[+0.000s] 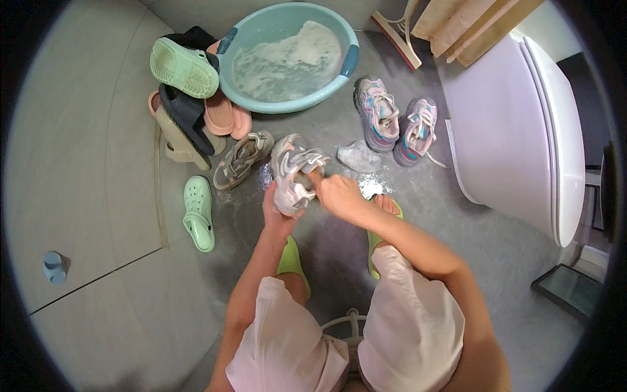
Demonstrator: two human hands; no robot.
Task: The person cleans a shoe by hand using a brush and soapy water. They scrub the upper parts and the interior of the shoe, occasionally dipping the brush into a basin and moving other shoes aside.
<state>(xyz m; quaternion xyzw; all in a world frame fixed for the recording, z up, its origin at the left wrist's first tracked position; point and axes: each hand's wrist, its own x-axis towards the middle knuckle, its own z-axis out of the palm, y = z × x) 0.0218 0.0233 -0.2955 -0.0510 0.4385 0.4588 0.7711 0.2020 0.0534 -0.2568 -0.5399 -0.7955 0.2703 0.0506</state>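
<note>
My left hand (283, 213) grips the heel end of a wet grey and pink sneaker (289, 166), holding it above the floor. At the shoe's opening is my right hand (338, 193), slightly blurred, with a finger reaching inside; whether it holds anything there I cannot tell. A second sneaker (243, 159), brownish, lies just left of the held one. Right of my hands, a wet whitish cloth or sponge-like lump (360, 157) rests on the floor. Two white, pink and teal sneakers (379, 112) with loose laces stand farther right.
A light-blue plastic basin (289, 105) of foamy water stands at the back. Slippers and clogs (183, 68) are piled left of it, and a green clog (198, 213) lies nearer. A floor squeegee (399, 44) leans at the back right, beside a white toilet (504, 122). The floor is wet.
</note>
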